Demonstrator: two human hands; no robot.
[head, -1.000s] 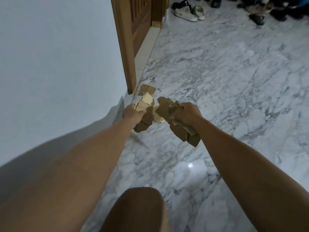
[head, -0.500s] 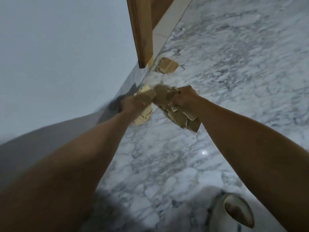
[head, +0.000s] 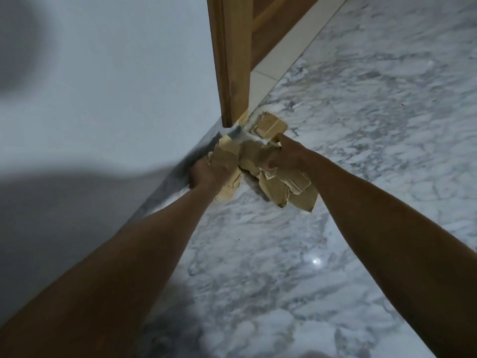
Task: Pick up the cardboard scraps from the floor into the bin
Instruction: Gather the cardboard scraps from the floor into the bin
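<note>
My left hand (head: 210,173) grips a bunch of torn cardboard scraps (head: 225,156) close to the wall's base. My right hand (head: 287,155) holds its own bundle of brown scraps (head: 286,188), which hang down below the fist, and its fingertips reach toward one more scrap. That loose cardboard scrap (head: 271,124) lies on the marble floor (head: 296,254) just beyond my right hand, at the foot of the wooden door frame (head: 232,60). No bin is in view.
A white wall (head: 103,86) fills the left side and meets the floor along a grey skirting (head: 180,166). A pale threshold strip (head: 286,47) runs beside the door frame. Marble floor spreads to the right and toward me.
Both hands have moved forward and down toward the door frame's foot, still holding their scraps. The loose scrap now lies right at my right fingertips. The view has closed in.
</note>
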